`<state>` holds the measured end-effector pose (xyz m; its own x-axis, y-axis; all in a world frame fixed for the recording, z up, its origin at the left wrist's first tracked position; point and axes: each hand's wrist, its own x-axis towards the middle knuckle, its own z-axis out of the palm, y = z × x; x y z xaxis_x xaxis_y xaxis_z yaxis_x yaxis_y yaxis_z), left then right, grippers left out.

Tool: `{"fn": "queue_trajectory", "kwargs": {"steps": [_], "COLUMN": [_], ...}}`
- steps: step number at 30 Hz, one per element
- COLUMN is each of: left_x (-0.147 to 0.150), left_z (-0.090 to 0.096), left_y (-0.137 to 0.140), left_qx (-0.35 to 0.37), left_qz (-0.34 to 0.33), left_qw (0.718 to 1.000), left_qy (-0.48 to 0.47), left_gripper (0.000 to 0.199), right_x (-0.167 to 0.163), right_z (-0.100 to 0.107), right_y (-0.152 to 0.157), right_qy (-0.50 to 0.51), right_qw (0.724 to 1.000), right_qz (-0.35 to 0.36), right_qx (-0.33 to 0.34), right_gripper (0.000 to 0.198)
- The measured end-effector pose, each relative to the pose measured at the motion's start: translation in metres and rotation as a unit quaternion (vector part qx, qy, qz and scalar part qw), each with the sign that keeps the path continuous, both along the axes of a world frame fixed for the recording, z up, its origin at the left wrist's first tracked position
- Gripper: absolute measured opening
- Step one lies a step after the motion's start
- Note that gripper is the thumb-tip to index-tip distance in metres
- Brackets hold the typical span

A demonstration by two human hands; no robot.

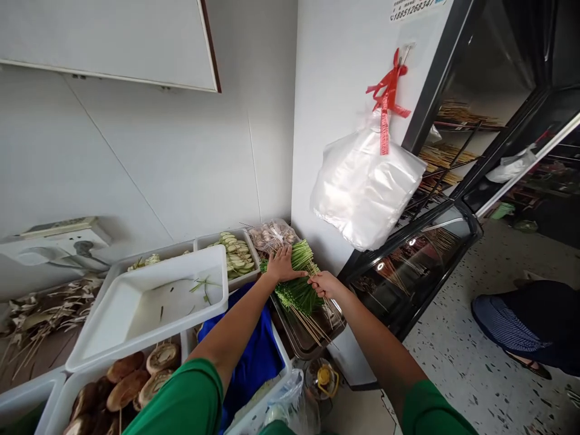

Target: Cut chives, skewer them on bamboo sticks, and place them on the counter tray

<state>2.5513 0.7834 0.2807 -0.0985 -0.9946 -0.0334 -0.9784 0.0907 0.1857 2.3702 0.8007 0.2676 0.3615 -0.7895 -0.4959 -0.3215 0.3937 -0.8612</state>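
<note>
Long green stalk vegetables on skewers (304, 257) lie in a heap on a metal tray (301, 349). My left hand (281, 266) rests on the heap with its fingers spread and thumb stretched to the right. Beside it, my right hand (327, 285) is closed, its fingertips pinching vegetable skewers at the right side of the heap. How many it grips is hidden by the fingers. Bare bamboo sticks (309, 323) point out of the heap towards me. Behind my left hand sits a clear bag of pale, rounded food (267, 234).
Left of the heap are sliced green vegetables (235, 254), a white bin (136, 320), mushrooms (124, 383) and blue cloth (254, 356). Plastic bags (367, 181) hang above right, beside a glass-fronted cabinet (417, 254) holding skewers. An oil bottle (322, 380) stands below. A person (521, 326) is at far right.
</note>
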Motion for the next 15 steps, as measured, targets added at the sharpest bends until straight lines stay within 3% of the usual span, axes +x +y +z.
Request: {"fn": "queue_trajectory", "kwargs": {"steps": [5,10,15], "left_x": [0.014,0.021,0.014], "left_z": [-0.007,0.004,0.026], "left_y": [-0.01,-0.023,-0.02], "left_qx": [0.029,0.034,-0.011], "left_qz": [0.011,0.003,0.026], "left_qw": [0.999,0.997,0.999], "left_qy": [0.023,0.066,0.035], "left_gripper": [0.117,0.109,0.109], "right_x": [-0.004,-0.005,-0.008], "right_z": [-0.003,0.001,0.003], "right_y": [-0.006,-0.007,-0.001], "right_qy": [0.031,0.043,0.015], "right_qw": [0.997,0.995,0.994], "right_qz": [-0.006,-0.008,-0.036], "right_qx": [-0.064,-0.084,-0.105], "right_gripper": [0.023,0.02,0.017]}}
